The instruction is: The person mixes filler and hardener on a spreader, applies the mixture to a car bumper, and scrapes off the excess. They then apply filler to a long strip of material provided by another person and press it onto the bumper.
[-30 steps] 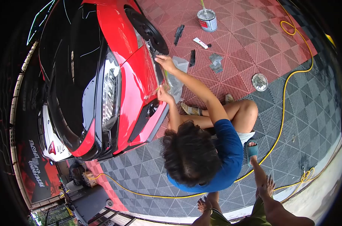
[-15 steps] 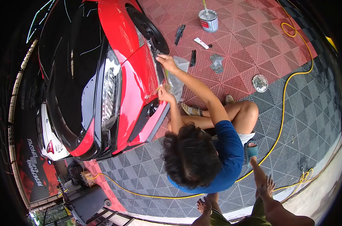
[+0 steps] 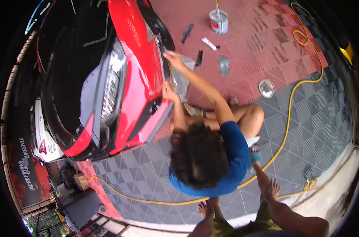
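My left hand (image 3: 206, 210) rests on my left leg at the bottom of the view, its fingers apart and holding nothing. On my right leg lies my right hand (image 3: 271, 192), also empty, with its fingers spread. A co-worker in a blue shirt (image 3: 238, 146) sits cross-legged on the floor in front of me. Both of the co-worker's hands touch the edge of the red car's front (image 3: 138, 79), near the wheel arch, beside a clear plastic sheet (image 3: 181, 85).
A paint can (image 3: 219, 24), a white tube (image 3: 208, 44), dark strips and a round lid (image 3: 266, 88) lie on the red tiles. A yellow hose (image 3: 289, 122) curves over the grey tiles and passes behind the co-worker. A white car (image 3: 45, 136) stands at the left.
The view has shifted, so most floor objects and the co-worker appear farther left. The co-worker's hands stay at the car's edge. My hands still rest on my legs.
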Demonstrator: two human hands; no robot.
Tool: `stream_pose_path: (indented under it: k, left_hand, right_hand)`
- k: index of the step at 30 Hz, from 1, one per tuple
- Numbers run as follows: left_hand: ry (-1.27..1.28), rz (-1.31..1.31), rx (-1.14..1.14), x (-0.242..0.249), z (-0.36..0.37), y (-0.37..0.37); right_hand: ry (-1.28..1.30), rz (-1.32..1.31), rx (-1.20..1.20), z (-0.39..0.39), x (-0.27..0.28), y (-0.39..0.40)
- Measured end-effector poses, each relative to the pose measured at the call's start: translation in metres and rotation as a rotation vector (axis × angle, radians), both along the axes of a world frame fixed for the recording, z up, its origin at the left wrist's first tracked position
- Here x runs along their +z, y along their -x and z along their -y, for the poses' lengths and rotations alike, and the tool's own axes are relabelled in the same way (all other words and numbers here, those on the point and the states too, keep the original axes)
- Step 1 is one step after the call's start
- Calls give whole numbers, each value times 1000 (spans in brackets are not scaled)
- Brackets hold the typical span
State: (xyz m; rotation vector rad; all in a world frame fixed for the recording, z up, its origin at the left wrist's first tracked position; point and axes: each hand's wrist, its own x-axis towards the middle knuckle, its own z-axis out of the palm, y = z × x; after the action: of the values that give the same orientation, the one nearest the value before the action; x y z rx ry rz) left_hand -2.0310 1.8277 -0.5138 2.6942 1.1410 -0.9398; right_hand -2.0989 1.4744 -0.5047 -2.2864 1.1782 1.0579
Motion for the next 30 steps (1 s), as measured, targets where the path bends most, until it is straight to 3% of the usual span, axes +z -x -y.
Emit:
stream_pose_path:
  k: [7, 10, 14, 16, 18, 20, 21, 23, 24, 26, 28, 30]
  left_hand:
    - [16, -84, 51, 12, 1, -10]
    - [91, 17, 77, 10, -12, 3]
    - [275, 364, 332, 11, -58, 23]
    - [288, 462, 302, 11, -93, 31]
    - [338, 443, 206, 10, -137, 28]
    - [629, 393, 172, -10, -196, 27]
    - [794, 228, -1, -11, -225, 12]
    - [974, 30, 228, 27, -272, -11]
    - [987, 22, 635, 52, -281, -23]
    - [1011, 183, 732, 66, -326, -21]
    - [972, 208, 843, 72, -372, -4]
    - [808, 172, 798, 99, -386, 23]
  right_hand:
    - [110, -33, 138, -3, -3, -10]
    - [112, 82, 193, -9, -3, -7]
    - [104, 128, 183, -20, 19, -8]
    - [140, 108, 158, -24, 53, -7]
    - [122, 120, -16, -21, 82, 19]
    - [139, 130, -77, -12, 88, 74]
    - [122, 52, -125, 0, 82, 95]
    - [-62, -81, -294, 0, 67, 151]
    - [-167, -47, -254, -6, 69, 158]
    - [-387, 27, -191, -19, 74, 172]
    - [-403, -18, -688, -71, 114, 132]
    - [-523, 65, -590, -106, 122, 113]
